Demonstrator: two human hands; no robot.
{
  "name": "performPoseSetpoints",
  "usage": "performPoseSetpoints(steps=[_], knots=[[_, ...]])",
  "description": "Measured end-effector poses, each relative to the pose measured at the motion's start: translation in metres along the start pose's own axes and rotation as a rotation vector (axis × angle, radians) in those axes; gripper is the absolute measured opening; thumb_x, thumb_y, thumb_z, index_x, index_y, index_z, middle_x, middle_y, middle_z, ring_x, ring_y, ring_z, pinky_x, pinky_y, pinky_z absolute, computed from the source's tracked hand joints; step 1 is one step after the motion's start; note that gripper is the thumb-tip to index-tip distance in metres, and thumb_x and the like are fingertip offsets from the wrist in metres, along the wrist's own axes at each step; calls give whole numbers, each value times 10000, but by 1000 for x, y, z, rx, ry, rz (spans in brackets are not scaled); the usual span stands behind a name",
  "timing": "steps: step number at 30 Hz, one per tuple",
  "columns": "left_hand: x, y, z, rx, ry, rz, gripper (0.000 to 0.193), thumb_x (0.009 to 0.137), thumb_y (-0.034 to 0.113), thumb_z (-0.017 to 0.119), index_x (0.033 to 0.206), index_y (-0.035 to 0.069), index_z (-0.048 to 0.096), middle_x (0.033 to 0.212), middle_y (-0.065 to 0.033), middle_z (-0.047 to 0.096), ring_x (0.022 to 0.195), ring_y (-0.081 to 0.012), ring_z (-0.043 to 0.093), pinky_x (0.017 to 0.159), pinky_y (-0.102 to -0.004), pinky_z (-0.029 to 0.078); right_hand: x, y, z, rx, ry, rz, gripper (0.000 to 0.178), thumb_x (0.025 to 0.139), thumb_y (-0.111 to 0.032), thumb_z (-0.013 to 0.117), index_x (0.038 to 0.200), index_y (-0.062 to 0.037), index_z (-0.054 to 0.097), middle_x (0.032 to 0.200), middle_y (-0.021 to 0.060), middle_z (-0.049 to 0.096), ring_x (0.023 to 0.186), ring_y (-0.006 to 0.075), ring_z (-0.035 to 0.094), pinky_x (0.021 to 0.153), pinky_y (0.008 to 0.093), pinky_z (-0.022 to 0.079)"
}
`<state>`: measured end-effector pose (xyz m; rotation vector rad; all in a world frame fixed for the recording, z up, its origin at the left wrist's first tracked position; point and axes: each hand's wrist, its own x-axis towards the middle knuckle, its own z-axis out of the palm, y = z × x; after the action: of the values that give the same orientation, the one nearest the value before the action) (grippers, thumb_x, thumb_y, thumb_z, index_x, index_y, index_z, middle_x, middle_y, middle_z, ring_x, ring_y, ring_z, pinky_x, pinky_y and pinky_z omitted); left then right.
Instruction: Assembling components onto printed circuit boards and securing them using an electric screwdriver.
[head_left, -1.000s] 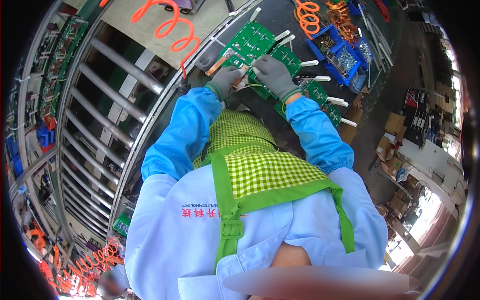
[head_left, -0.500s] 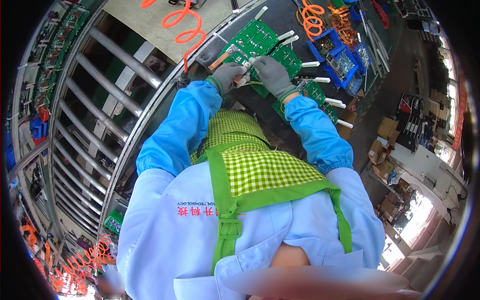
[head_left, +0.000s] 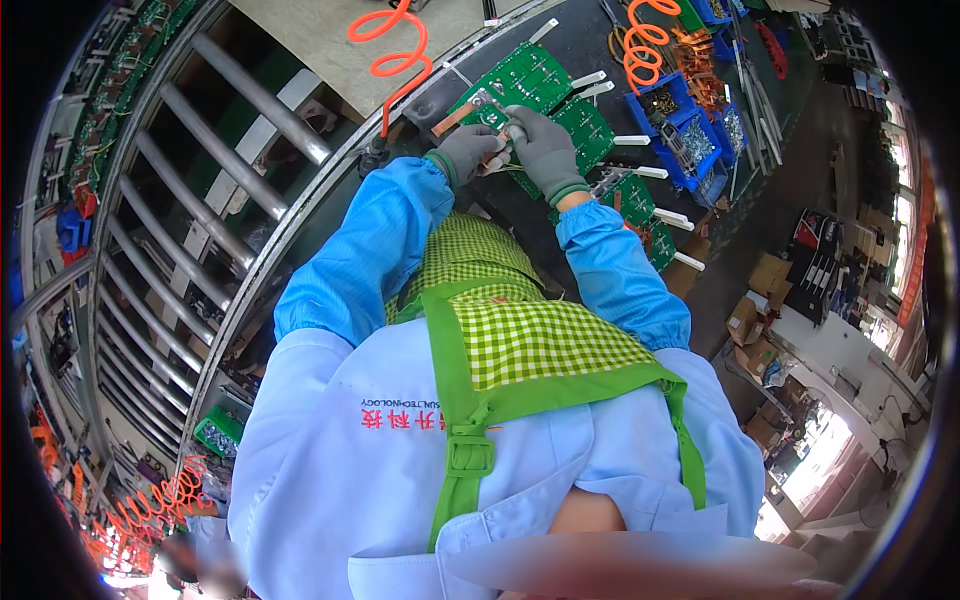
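Note:
My left hand, in a grey glove, is closed with its fingertips on a small part that shows white and copper-coloured bits. Against it my right hand, also gloved in grey, has its thumb and fingers pinched together; what lies between them is mostly hidden. Both hands are over the near edge of a green circuit board on a dark bench. A copper strip juts from the board just beyond my left hand. Thin wires show below the fingers.
More green circuit boards with white posts lie to the right. Blue bins of small metal parts and loose copper pieces stand farther right. An orange coiled hose hangs at the back. Metal rollers run along the left.
The whole view has shifted, so the bench and boards sit farther right. My right hand has come slightly closer to my left; both stay at the small part.

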<state>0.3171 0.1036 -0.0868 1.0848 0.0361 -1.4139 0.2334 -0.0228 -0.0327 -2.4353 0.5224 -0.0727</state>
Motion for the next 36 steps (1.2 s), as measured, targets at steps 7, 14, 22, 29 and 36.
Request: performPoseSetpoints(steps=[7, 14, 22, 29, 36], knots=[[2, -1, -5, -17, -23, 5, 192, 875, 152, 553, 982, -7, 540, 792, -84, 600, 575, -104, 541, 492, -222, 423, 0, 7, 5, -37, 41, -141, 159, 806, -132, 580, 957, -106, 624, 998, 111, 578, 868, 305, 590, 765, 371, 482], [3, -1, -6, -3, 5, -6, 207, 864, 139, 569, 998, -15, 539, 849, -104, 613, 639, -117, 577, 541, -209, 480, -2, 11, 4, 142, -43, -41, 152, 775, -112, 616, 924, -84, 626, 1024, 126, 541, 919, 302, 570, 790, 364, 474], [7, -9, -10, -12, -26, 36, 193, 868, 141, 577, 971, -20, 547, 841, -102, 612, 636, -113, 564, 552, -206, 477, 0, 9, 8, -34, -10, -29, 146, 772, -160, 621, 887, -70, 623, 957, 100, 551, 846, 269, 589, 718, 361, 492], [15, -21, -11, 114, 25, 86, 202, 857, 172, 600, 935, -10, 565, 782, -70, 612, 598, -93, 542, 531, -218, 444, 0, -1, 13, -118, 56, -5, 135, 765, -145, 616, 878, -73, 601, 974, 138, 544, 870, 323, 573, 741, 391, 474], [15, -15, -10, 100, -23, 109, 196, 854, 166, 580, 958, 0, 576, 809, -66, 606, 675, -116, 577, 537, -226, 464, 1, 10, 11, 50, 74, -127, 137, 765, -127, 624, 863, -42, 584, 916, 135, 546, 828, 311, 569, 707, 372, 469]])
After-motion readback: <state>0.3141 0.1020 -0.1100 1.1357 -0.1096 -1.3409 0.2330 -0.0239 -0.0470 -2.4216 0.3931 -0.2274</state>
